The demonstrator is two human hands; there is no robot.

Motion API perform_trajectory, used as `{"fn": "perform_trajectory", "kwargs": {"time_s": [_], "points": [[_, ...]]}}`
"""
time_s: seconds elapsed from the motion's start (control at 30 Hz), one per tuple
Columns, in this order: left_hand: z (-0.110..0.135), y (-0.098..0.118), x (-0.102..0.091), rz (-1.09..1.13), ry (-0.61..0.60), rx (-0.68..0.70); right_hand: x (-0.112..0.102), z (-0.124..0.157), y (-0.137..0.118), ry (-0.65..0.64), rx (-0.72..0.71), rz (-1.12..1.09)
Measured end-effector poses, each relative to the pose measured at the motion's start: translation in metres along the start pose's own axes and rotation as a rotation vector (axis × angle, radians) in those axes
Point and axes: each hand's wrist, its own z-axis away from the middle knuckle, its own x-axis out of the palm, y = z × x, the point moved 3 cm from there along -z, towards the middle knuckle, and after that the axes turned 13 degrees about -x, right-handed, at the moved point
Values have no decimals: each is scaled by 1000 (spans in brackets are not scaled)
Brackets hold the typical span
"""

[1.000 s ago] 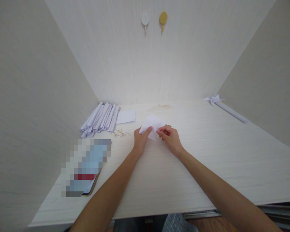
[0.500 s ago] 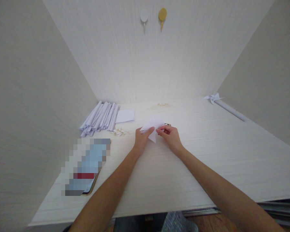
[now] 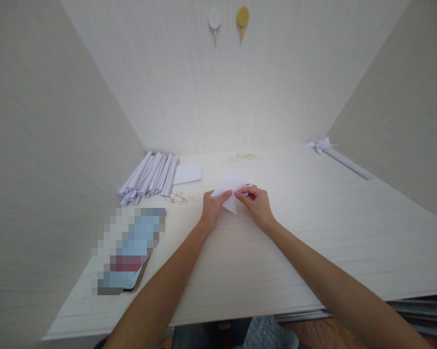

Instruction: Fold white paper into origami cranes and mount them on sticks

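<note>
Both hands, left hand (image 3: pixel 211 209) and right hand (image 3: pixel 257 206), pinch folded paper (image 3: pixel 229 186) (seemingly creasing).

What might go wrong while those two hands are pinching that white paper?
1. The left hand and right hand grip the white paper only by the fingertips, so it may slip or crease crooked.
2. Small tan bits lie close beside the left hand. A sideways sweep might scatter them.
3. The blurred flat device lies near the front left edge of the table, by the left forearm. An elbow nudge might push it off.
</note>
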Motion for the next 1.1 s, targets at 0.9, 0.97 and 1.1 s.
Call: {"fn": "perform_trajectory", "kwargs": {"time_s": [0.9, 0.97, 1.1], "points": [[4, -1, 7, 31, -49, -25, 10, 10, -3, 141, 190, -448], [5, -1, 8, 38, -57, -28, 12, 10, -2, 161, 217, -492], [4, -3, 7, 5, -86, 0, 12, 10, -3, 185, 238, -520]]}}
